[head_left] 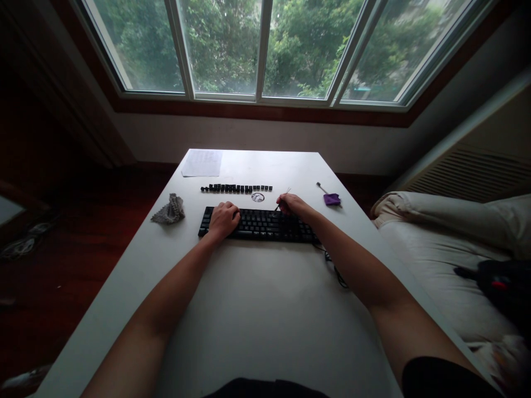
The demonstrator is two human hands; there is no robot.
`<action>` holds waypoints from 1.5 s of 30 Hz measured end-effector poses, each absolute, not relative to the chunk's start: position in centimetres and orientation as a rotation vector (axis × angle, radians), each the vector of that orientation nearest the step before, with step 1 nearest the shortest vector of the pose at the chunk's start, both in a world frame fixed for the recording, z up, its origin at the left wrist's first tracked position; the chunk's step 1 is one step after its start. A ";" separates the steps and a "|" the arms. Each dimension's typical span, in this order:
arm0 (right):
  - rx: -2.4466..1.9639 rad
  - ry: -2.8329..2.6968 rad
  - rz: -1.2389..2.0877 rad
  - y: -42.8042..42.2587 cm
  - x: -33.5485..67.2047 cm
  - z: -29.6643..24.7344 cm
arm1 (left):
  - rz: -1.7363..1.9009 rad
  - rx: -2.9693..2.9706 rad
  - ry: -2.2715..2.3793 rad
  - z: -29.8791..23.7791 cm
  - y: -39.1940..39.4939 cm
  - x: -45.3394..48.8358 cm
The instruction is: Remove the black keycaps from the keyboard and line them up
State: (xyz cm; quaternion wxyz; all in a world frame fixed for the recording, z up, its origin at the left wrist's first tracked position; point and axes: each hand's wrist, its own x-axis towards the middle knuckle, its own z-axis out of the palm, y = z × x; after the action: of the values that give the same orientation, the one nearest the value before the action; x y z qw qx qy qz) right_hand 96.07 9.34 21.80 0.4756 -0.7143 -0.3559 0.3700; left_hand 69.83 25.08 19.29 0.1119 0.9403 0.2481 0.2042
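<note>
A black keyboard (265, 225) lies across the middle of the white table (257, 309). My left hand (224, 219) rests on the keyboard's left part, fingers curled over the keys. My right hand (292, 204) is at the keyboard's far edge, pinching a thin wire keycap puller (282, 199) whose tip points down at the keys. Just beyond the keyboard, a row of several loose black keycaps (236, 188) is lined up on the table.
A crumpled grey cloth (169, 210) lies left of the keyboard. A small round ring (258, 197), a purple brush tool (329, 196) and a sheet of paper (202, 163) lie farther back. The keyboard cable (334, 268) trails right. A bed (452, 265) borders the right.
</note>
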 end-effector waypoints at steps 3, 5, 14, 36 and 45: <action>-1.767 -0.902 0.956 9.8 96.5 21.9 | 0.597 2.765 0.730 19.3 25.1 69.8; -1.776 -0.915 0.974 10.2 96.8 21.9 | 0.603 2.768 0.733 19.2 25.1 69.8; -1.902 -1.116 0.843 10.1 95.8 22.3 | 0.616 2.790 0.722 19.1 25.0 69.8; -2.232 -1.395 0.213 6.2 89.9 22.8 | 0.614 2.769 0.735 19.1 24.7 69.8; -2.207 -1.261 0.142 5.4 88.8 21.9 | 0.639 2.779 0.704 19.2 24.7 69.8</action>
State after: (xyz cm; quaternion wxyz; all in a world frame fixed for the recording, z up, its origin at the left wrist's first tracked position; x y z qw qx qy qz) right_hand 88.81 5.36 21.92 0.2937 -0.8286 -0.4736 0.0534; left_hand 69.76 24.68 19.17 0.1020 0.9412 0.2385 0.2165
